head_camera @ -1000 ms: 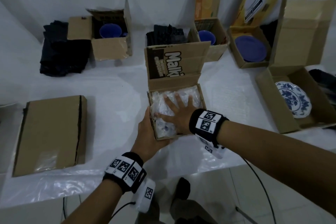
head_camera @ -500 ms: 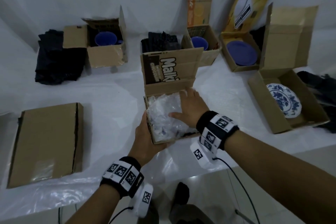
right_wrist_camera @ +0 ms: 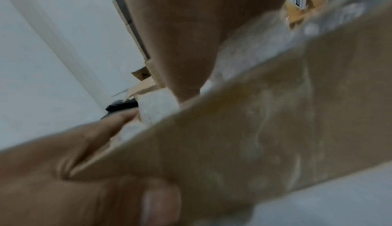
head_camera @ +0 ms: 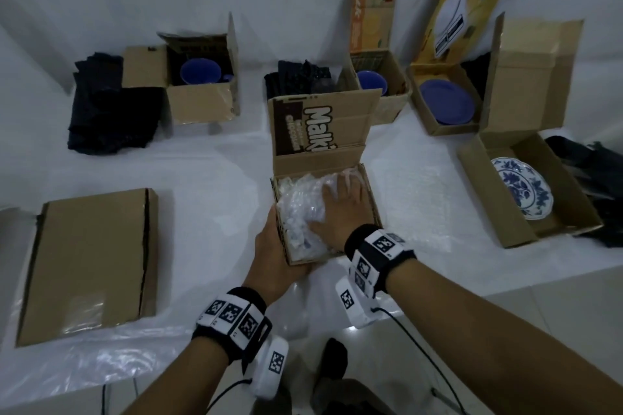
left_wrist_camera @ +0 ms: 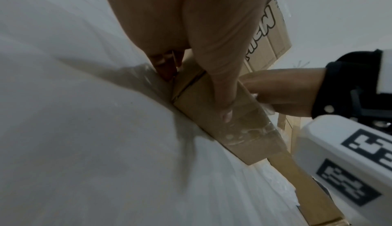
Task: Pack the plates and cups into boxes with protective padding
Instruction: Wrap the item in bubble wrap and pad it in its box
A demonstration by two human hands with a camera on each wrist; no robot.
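Hands at the small open box, one bracing it, one flat on the padding.

From the left: a flat closed carton [head_camera: 91, 263] lies on the white table [head_camera: 209, 172]; behind it dark cloth [head_camera: 108, 111] sits beside an open box holding a blue cup [head_camera: 199, 72], partly hidden. The left hand [head_camera: 273, 253] grips the near-left corner of the Malkist box [head_camera: 323, 162], thumb on the front wall, fingers curled against the side. The right hand [head_camera: 337, 205] lies spread and flat on the bubble wrap [head_camera: 300, 209] filling that box; whatever lies beneath the wrap is hidden. Farther right, a blue plate [head_camera: 446, 101] and a blue-patterned plate [head_camera: 522, 192] rest in open boxes. The right wrist view is too blurred to add detail.
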